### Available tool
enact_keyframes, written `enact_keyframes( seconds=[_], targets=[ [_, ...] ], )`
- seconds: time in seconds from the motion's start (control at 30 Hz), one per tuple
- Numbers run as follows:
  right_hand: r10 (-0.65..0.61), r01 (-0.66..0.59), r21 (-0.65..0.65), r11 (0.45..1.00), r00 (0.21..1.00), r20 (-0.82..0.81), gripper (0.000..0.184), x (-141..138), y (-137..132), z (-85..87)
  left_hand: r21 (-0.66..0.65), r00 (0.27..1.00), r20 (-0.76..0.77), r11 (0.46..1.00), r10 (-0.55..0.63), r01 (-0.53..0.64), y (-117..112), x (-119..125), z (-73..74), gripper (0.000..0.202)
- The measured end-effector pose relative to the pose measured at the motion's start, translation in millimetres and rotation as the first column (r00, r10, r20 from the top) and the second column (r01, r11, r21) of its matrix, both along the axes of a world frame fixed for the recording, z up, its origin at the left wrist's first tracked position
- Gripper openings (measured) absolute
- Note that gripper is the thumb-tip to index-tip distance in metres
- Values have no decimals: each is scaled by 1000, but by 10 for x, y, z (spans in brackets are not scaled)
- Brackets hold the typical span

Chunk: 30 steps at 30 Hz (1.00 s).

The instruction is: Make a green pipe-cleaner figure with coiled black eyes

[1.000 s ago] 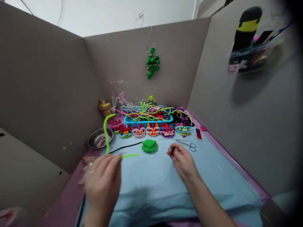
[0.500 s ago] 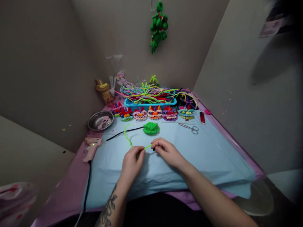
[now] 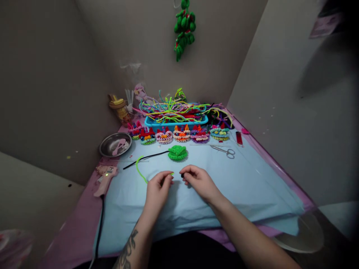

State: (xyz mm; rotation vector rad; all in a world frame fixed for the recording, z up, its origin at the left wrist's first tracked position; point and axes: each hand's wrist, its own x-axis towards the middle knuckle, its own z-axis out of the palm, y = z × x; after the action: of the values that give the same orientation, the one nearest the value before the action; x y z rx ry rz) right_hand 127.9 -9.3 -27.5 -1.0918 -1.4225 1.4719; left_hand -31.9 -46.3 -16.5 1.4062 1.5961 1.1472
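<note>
My left hand [image 3: 157, 189] pinches a bright green pipe cleaner [image 3: 140, 170] near one end; the rest of it curves away to the left over the light blue sheet [image 3: 246, 186]. Just to the right, my right hand [image 3: 198, 181] is closed in a pinch on a small dark bit [image 3: 182, 175] that I cannot make out. The two hands almost meet at the fingertips. Beyond them lies a flat green coiled piece [image 3: 177, 152], with a black pipe cleaner [image 3: 146, 159] to its left.
A row of several colourful pipe-cleaner figures [image 3: 181, 133] stands before a blue basket [image 3: 176, 121] heaped with pipe cleaners. Scissors [image 3: 224, 150] lie at the right, a metal bowl [image 3: 115, 144] and a pink glue gun [image 3: 103, 179] at the left. Grey partition walls surround the table.
My left hand brought the green pipe cleaner down from the left to the middle, and both hands drew together. The head tilted down, so the view shifted.
</note>
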Motion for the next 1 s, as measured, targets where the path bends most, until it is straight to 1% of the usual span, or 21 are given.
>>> enact_keyframes(
  seconds=[0.07,0.13,0.2,0.27,0.37,0.5,0.63,0.73,0.8,0.87,0.93,1.0],
  targets=[
    [-56,56,48,997,998,3,17,-23,-35,3,-59,991,126,998,37,-30,12,34,-7,22],
    [-119,114,141,983,992,31,13,-63,-80,21,-74,983,178,997,47,-34,8,61,-9,23],
    [-163,146,221,964,984,64,8,-101,-119,39,-55,984,178,998,26,-17,-6,73,-8,24],
    [-177,149,264,953,981,84,5,-127,-141,48,-9,990,142,1000,-7,9,-21,70,-7,23],
    [-158,128,273,953,983,91,4,-143,-144,33,52,996,79,998,-38,34,-34,57,-13,21],
    [-117,102,226,969,992,53,4,-146,-133,-19,103,998,43,994,-46,41,-44,57,-33,19],
    [-80,75,179,981,996,25,8,-142,-119,-49,141,1000,-25,990,19,-15,-70,68,-64,20],
    [-54,45,171,984,997,50,15,-133,-104,-52,114,998,19,992,60,-61,-92,73,-81,21],
    [-45,30,186,982,996,76,17,-126,-97,-47,102,996,54,992,69,-74,-99,74,-75,20],
    [-45,20,226,974,993,106,17,-121,-99,-36,91,996,54,993,75,-79,-100,74,-56,17],
    [-49,2,298,955,988,148,19,-119,-109,-21,70,997,36,995,73,-76,-97,72,-28,15],
    [-68,-13,387,922,978,195,20,-121,-123,-6,60,998,3,996,60,-60,-96,62,-3,13]
  ],
)
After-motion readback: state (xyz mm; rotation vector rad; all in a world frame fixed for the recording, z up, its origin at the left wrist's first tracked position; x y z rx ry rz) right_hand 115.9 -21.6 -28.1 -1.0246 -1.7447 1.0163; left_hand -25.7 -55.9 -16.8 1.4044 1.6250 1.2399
